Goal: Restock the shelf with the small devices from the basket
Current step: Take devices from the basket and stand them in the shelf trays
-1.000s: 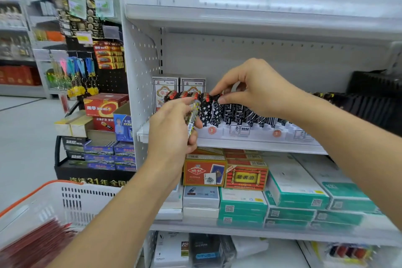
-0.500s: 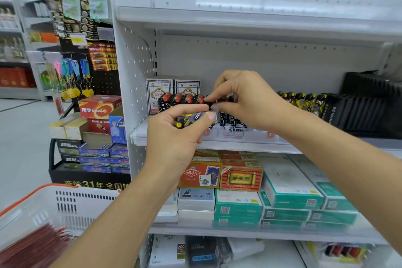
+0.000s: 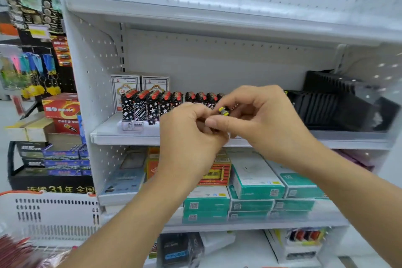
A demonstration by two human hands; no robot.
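Both my hands have dropped from the device row to meet before the shelf [image 3: 130, 137]. Left hand [image 3: 191, 135] and right hand [image 3: 256, 119] together pinch one small yellow-capped device [image 3: 224, 111] between fingertips. Red-capped devices [image 3: 150, 104] stand in a row behind; the basket [image 3: 50, 213] sits at lower left.

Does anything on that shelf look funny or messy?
A little. The row of lighters stands upright with red tops, but it has a gap partway along. The lighter held in both hands, left hand and right hand, has a yellow top instead. Nothing looks spilled or broken.
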